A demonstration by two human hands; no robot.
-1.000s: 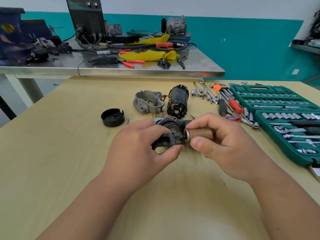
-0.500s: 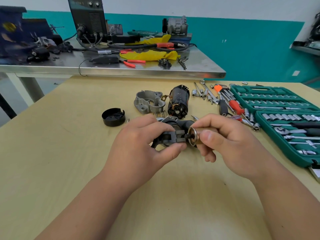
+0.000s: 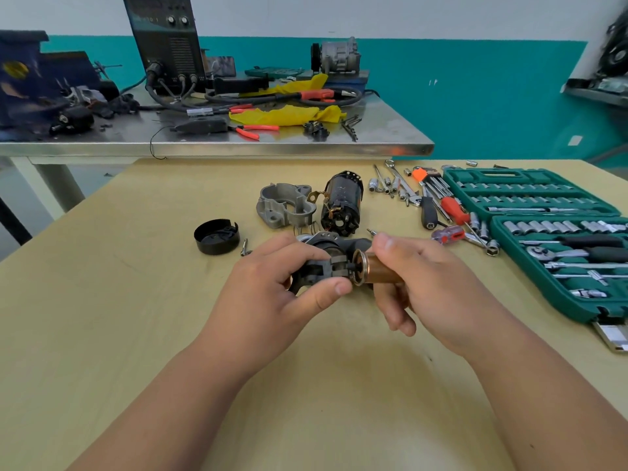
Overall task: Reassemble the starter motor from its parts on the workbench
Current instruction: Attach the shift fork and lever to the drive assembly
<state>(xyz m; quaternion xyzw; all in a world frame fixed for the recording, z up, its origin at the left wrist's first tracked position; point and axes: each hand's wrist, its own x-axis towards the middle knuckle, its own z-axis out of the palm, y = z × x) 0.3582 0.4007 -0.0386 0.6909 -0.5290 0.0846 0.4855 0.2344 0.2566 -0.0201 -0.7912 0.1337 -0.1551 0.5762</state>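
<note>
left hand [image 3: 268, 294] has thumb and fingers clamped on the black lever piece [image 3: 323, 270], right hand [image 3: 431, 287] is wrapped around the copper plunger [image 3: 372, 266], the two parts butted end to end just above the middle of the worktop [image 3: 102, 317]. behind them toward the far edge sit the armature housing [image 3: 341, 203], the grey end casting [image 3: 285, 205] and a black cap [image 3: 216, 236] off to the left. socket set [image 3: 543, 212] is along the right edge.

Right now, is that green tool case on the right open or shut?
Open. The green tool case lies flat on the wooden table, both halves spread, with rows of sockets and a ratchet exposed in their slots.
</note>
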